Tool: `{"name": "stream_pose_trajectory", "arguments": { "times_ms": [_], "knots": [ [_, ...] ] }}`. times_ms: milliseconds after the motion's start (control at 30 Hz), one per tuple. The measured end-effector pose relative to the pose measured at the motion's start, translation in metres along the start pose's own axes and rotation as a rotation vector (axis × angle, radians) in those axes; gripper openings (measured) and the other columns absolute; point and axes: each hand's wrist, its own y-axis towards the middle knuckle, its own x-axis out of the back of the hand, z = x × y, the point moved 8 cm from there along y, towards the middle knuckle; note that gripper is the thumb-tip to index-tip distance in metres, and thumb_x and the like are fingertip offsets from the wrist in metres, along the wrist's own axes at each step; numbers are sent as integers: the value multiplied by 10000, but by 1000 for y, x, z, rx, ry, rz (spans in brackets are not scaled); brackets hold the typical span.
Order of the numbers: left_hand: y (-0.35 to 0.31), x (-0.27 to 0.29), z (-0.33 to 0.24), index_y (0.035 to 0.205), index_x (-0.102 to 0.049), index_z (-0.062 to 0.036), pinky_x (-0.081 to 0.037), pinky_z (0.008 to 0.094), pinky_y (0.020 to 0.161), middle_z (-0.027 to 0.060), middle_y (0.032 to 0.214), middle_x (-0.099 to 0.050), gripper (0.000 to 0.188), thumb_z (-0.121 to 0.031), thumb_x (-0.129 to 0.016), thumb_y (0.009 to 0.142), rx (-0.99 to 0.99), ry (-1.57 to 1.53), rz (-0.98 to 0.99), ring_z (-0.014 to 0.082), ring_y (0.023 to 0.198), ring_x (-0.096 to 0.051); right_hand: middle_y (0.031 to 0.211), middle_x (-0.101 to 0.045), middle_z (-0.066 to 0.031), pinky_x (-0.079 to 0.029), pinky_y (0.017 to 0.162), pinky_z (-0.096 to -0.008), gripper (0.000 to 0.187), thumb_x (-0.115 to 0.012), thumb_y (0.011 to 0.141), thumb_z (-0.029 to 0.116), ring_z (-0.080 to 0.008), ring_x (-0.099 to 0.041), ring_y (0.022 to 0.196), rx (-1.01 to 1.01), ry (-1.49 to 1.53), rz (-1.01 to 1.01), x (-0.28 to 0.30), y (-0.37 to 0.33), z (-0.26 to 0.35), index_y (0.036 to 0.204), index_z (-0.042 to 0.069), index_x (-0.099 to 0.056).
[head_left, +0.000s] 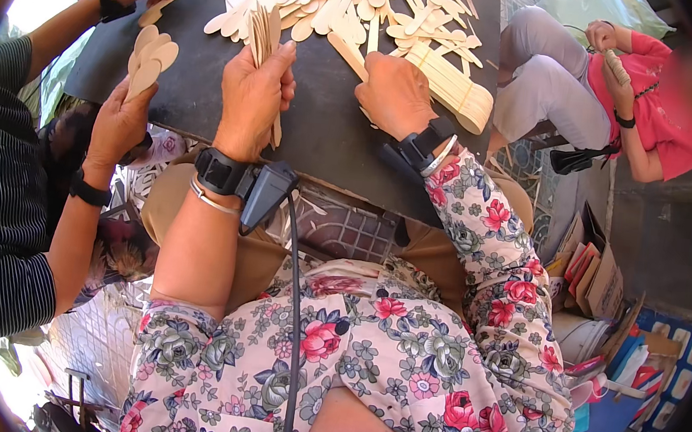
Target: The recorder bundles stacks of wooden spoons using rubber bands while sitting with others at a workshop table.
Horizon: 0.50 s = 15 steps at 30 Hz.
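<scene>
My left hand (pixel 258 95) is closed around an upright bunch of flat wooden spoons (pixel 262 31), whose lower ends stick out below the fist. To its right, my right hand (pixel 395 96) is closed over the dark tabletop, its fingertips on a single wooden spoon (pixel 348 55) that slants up and left from them. The fingers hide part of that spoon. Just right of this hand lies a neat, tightly stacked row of wooden spoons (pixel 450 89). Beyond both hands spreads a loose heap of wooden spoons (pixel 317 1).
The dark table (pixel 181 67) ends just in front of my lap. At left, a co-worker's hands (pixel 122 124) hold wooden spoons. Another person in a red top (pixel 665 105) sits at right, holding a small bundle. Cardboard (pixel 602 278) stands at lower right. A cable (pixel 293 311) hangs from my left wrist.
</scene>
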Motion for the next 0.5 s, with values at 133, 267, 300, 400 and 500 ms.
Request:
{"name": "stream_pose_trajectory", "arguments": {
  "times_ms": [133, 267, 300, 400, 500],
  "knots": [
    [0, -2, -1, 866, -558, -44, -364, 209, 431, -17, 638, -502, 196, -218, -636, 908, -6, 41, -10, 68, 509, -485, 775, -652, -215, -514, 704, -427, 131, -601, 738, 99, -380, -644, 758, 117, 54, -107, 7, -13, -2, 801, -12, -629],
    [-5, -5, -2, 879, -582, -26, -378, 219, 452, -17, 645, -514, 187, -201, -645, 892, -26, 67, 7, 56, 527, -481, 766, -654, -204, -508, 706, -420, 120, -609, 729, 87, -378, -634, 754, 69, 242, -112, 10, -20, -12, 813, 12, -651],
    [-7, -6, -9, 904, -599, -13, -403, 243, 482, -23, 639, -506, 182, -186, -653, 886, -130, 180, -2, 64, 544, -489, 748, -653, -193, -509, 682, -407, 133, -618, 722, 84, -356, -638, 719, 75, 374, -135, 14, -22, -13, 826, 18, -667],
    [-19, -19, -21, 948, -631, -8, -449, 298, 551, -8, 649, -520, 166, -140, -671, 856, -354, 397, 20, 116, 583, -530, 700, -650, -157, -505, 625, -372, 151, -643, 728, 101, -284, -639, 642, 9, 654, -83, 20, -26, -18, 843, 13, -689],
    [-39, -42, -38, 970, -657, -30, -479, 346, 607, 44, 705, -561, 188, -90, -693, 795, -632, 649, 79, 216, 640, -584, 675, -648, -102, -486, 555, -305, 175, -664, 768, 136, -184, -627, 587, -30, 927, 31, 18, -31, -12, 865, -8, -691]
  ]
}}
